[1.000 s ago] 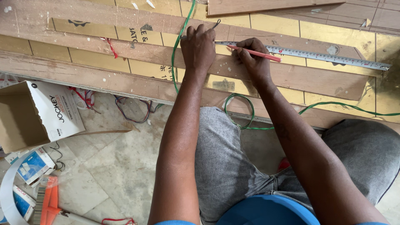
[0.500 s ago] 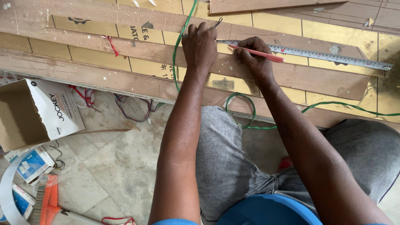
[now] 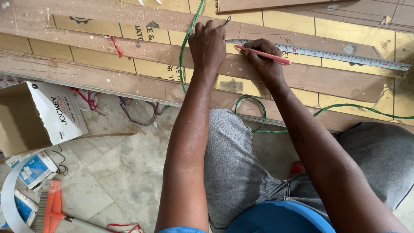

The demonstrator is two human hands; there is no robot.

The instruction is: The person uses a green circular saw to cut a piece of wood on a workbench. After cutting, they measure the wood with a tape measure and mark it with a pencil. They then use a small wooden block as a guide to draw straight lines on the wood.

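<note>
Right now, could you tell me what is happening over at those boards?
A person sits over wooden boards laid on the floor. The left hand presses down on the near end of a metal ruler that lies across a board, and the right hand holds a red pencil with its tip at the ruler's edge. A green wire runs over the boards beside the left hand. An open cardboard box sits on the floor to the left.

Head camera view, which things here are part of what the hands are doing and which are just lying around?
In use:
left hand pressing the steel ruler
right hand holding the red pencil
wooden board beneath

Lying about:
open cardboard box
green wire
orange brush
small blue-and-white boxes
</note>
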